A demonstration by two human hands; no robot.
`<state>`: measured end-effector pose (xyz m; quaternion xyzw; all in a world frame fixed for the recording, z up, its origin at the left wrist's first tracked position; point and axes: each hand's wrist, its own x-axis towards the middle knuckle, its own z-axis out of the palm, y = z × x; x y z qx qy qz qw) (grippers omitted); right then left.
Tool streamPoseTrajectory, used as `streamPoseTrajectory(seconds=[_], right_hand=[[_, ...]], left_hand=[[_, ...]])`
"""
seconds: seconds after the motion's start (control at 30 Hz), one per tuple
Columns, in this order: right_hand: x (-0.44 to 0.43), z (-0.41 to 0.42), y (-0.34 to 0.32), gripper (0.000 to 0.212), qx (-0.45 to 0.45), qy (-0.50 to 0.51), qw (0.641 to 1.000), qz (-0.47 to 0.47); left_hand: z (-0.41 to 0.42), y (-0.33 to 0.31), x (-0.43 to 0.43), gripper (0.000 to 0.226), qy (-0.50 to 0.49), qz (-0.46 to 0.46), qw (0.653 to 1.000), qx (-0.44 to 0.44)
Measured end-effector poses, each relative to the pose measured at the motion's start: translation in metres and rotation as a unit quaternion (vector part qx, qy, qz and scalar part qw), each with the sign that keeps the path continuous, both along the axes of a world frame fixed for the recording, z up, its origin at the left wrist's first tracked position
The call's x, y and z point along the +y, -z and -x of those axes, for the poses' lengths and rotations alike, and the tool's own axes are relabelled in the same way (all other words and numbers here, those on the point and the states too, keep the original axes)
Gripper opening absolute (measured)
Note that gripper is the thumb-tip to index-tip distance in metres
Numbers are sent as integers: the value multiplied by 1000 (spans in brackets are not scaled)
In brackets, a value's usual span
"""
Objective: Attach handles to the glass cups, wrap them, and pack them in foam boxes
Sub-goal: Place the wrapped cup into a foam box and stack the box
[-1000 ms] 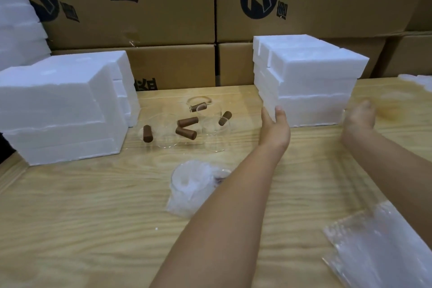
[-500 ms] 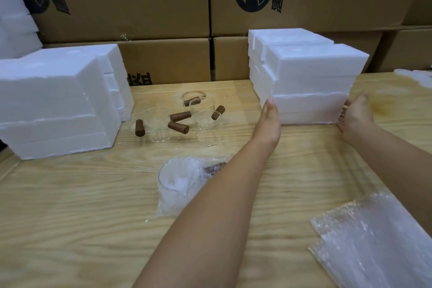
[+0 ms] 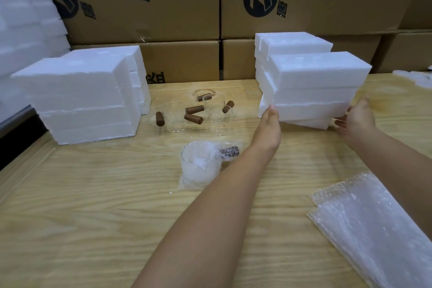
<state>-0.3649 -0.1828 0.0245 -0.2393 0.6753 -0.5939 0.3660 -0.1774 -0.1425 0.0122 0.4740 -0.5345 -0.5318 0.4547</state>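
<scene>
A stack of white foam boxes (image 3: pixel 313 91) stands at the right of the wooden table (image 3: pixel 93 229), its upper boxes tilted up off the bottom piece (image 3: pixel 311 123). My left hand (image 3: pixel 268 121) presses flat against the stack's left end. My right hand (image 3: pixel 357 119) holds the right end, thumb on the side and fingers under the edge. Clear glass cups (image 3: pixel 221 119) with brown cylindrical handles (image 3: pixel 193 118) lie in the middle. One cup wrapped in bubble wrap (image 3: pixel 201 166) lies nearer, partly behind my left forearm.
Another stack of foam boxes (image 3: pixel 81 100) stands at the left, with more foam (image 3: pixel 21 30) behind it. Bubble wrap sheets (image 3: pixel 378 224) lie at the near right. Printed cardboard cartons (image 3: pixel 145 7) wall off the back of the table.
Both hands reached forward and closed in on the ends of the right foam stack. The upper boxes have tipped up off the bottom piece.
</scene>
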Motion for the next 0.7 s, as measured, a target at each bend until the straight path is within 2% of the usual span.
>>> streamPoseTrajectory(seconds=[0.17,0.43,0.6,0.7], right_hand=[[3,-2,1,69,44,25,999,-12],[5,-6,-3,59,94,53,994,-28],[13,-11,-16,40,70,52,995,54],[19,-21,-23,37,74,29,994,77]], left_hand=[[-5,-4,1,56,-26,12,1000,-4],[-6,-12,-9,59,-46,-21,999,-13],[-7,-14,-10,54,-37,47,998,0],[-6,-15,-14,58,-40,44,998,10]])
